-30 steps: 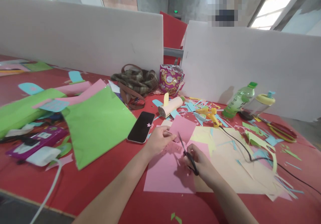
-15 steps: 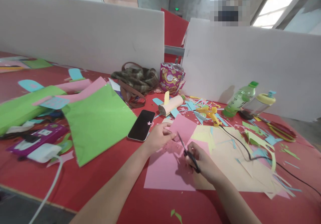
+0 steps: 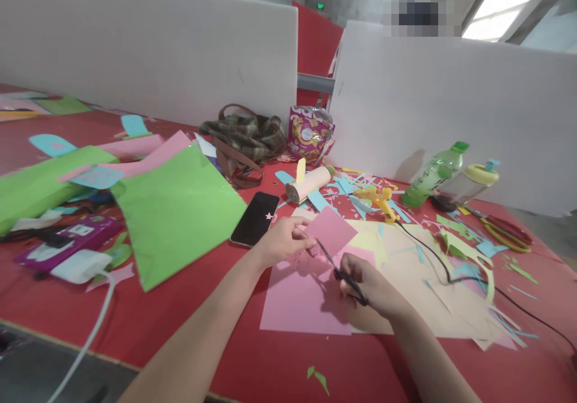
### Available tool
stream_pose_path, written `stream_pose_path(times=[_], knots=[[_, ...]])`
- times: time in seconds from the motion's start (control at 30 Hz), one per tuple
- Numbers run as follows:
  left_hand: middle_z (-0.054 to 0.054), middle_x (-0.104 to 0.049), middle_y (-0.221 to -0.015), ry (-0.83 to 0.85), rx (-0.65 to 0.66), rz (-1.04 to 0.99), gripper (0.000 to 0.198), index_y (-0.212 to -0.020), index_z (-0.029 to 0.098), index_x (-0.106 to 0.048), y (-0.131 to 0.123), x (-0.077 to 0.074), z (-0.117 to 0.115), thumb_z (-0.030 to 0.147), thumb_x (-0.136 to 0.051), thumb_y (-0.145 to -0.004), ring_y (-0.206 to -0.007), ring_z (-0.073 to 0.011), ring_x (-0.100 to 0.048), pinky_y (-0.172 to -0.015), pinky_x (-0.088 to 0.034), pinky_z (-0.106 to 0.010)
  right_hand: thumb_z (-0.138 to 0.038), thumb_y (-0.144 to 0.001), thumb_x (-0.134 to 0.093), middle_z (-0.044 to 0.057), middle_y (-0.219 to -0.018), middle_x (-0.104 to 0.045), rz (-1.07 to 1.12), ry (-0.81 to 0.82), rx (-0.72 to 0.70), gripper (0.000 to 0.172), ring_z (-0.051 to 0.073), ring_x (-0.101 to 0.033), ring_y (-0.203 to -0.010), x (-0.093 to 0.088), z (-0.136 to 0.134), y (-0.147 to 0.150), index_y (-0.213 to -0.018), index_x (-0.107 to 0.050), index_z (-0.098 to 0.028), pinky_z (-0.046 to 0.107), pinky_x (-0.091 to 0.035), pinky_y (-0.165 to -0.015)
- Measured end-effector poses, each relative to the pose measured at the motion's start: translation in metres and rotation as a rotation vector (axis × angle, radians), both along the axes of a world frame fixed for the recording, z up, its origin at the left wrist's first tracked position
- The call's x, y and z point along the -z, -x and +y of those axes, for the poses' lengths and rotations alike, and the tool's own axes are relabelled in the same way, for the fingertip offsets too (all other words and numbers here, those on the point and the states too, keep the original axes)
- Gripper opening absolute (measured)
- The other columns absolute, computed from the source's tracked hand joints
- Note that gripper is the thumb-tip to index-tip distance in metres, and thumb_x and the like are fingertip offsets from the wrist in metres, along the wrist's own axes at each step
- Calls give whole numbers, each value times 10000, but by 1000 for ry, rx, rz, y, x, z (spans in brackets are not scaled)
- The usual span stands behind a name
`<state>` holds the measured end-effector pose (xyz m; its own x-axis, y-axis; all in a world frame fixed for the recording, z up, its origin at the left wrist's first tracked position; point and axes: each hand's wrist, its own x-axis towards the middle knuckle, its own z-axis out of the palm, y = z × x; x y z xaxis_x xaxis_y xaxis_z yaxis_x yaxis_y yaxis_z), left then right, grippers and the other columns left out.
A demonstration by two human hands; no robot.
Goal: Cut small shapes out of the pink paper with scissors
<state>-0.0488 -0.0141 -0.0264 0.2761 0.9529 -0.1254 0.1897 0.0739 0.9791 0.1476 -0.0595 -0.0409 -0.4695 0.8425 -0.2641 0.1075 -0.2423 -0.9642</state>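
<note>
My left hand (image 3: 288, 242) pinches a small piece of pink paper (image 3: 332, 230) by its left edge, above the table. My right hand (image 3: 364, 283) is closed around the black handles of a pair of scissors (image 3: 348, 284). The scissor blades point up and left, with their tips at the lower edge of the pink piece near my left fingertips. Beneath both hands lies a larger pink sheet (image 3: 293, 310), partly on top of a cream sheet (image 3: 415, 313). Just left of my left hand rests a black phone (image 3: 255, 219) with a small pink star on it.
A green sheet (image 3: 175, 216) and a purple power strip (image 3: 67, 240) lie left. Behind are a plaid bag (image 3: 247, 133), a snack bag (image 3: 310, 133) and a paper roll (image 3: 311, 183). Rightward are a yellow glue gun (image 3: 381, 199) with its cord, a green bottle (image 3: 435, 174), a jar (image 3: 473, 185) and paper scraps.
My right hand and the scissors have shifted slightly right. The pink piece has tilted a little in my left hand's pinch. The whole view has moved slightly.
</note>
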Motion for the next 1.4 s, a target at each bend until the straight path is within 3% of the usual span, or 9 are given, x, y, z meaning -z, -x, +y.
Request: stream_pose_path(times=[0.17, 0.37, 0.8, 1.17, 1.4], knots=[[-33, -654, -587, 6, 117, 41, 467, -1029, 91, -499, 3, 4, 2, 250, -590, -600, -511, -134, -565, -462, -379, -193, -252, -645, -582, -90, -432, -446, -30, 55, -67, 303, 51, -394, -334, -4, 2, -6, -590, -288, -206, 154, -222, -340], [-61, -659, -605, 95, 197, 59, 518, -1054, 73, -481, 4, 5, 0, 263, -589, -584, -501, -149, -571, -429, -380, -194, -300, -617, -612, -117, -395, -394, -36, 88, -124, 341, 42, -357, -290, -2, 3, -14, -583, -284, -211, 212, -352, -403], [-65, -653, -565, 117, 235, 1, 476, -1004, 74, -527, 4, 2, -1, 244, -611, -567, -463, -150, -559, -415, -369, -202, -172, -609, -592, -120, -384, -400, -14, 111, -127, 290, 47, -373, -305, -3, 4, -15, -590, -306, -208, 209, -350, -415], [-63, -646, -601, 125, 295, 63, 538, -1053, 67, -477, 3, 6, 1, 302, -617, -589, -510, -138, -548, -439, -365, -193, -307, -614, -642, -105, -450, -395, 24, 99, -181, 351, 49, -412, -336, -4, 4, -16, -612, -307, -201, 195, -332, -399], [-28, -631, -579, 138, 356, 46, 421, -968, 88, -521, 4, 4, 1, 275, -619, -603, -498, -109, -526, -429, -346, -175, -339, -575, -679, -105, -458, -409, 58, 125, -197, 401, 38, -409, -319, 2, 8, -17, -586, -306, -193, 203, -355, -400]])
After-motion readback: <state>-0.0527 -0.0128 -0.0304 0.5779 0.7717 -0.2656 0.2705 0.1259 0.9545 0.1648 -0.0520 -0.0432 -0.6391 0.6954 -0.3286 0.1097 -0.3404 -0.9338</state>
